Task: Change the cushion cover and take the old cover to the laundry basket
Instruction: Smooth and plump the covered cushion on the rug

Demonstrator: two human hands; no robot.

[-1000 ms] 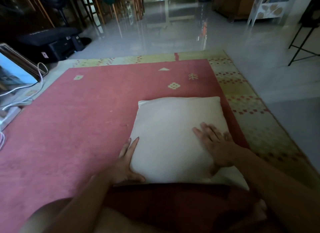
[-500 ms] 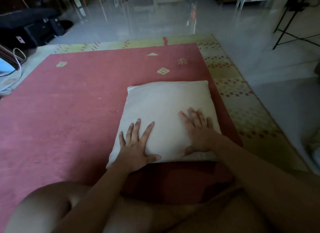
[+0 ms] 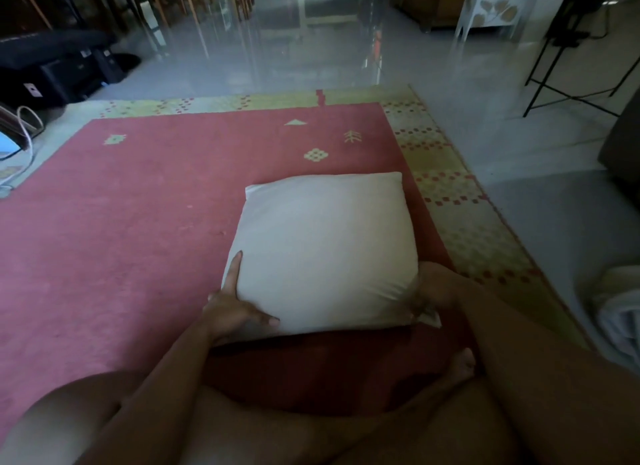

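Observation:
A plain white cushion (image 3: 322,250) lies on the red rug (image 3: 138,222) straight in front of me, puffed up at its near edge. My left hand (image 3: 232,305) grips the near left corner, with the thumb on top and the index finger straight along the left side. My right hand (image 3: 433,288) holds the near right corner, where the fabric puckers toward it; its fingers are hidden behind the cushion. A small white flap of fabric (image 3: 429,317) sticks out under that hand.
My bare legs fill the foreground. The rug has a yellow patterned border (image 3: 460,215) with a glossy tiled floor beyond. Black bags (image 3: 59,66) and a white cable (image 3: 27,132) sit far left. A metal stand (image 3: 568,84) and a white cloth bundle (image 3: 616,312) are on the right.
Both hands have slid off the top of the cushion to its two near corners and taken hold there. The near edge now bulges upward.

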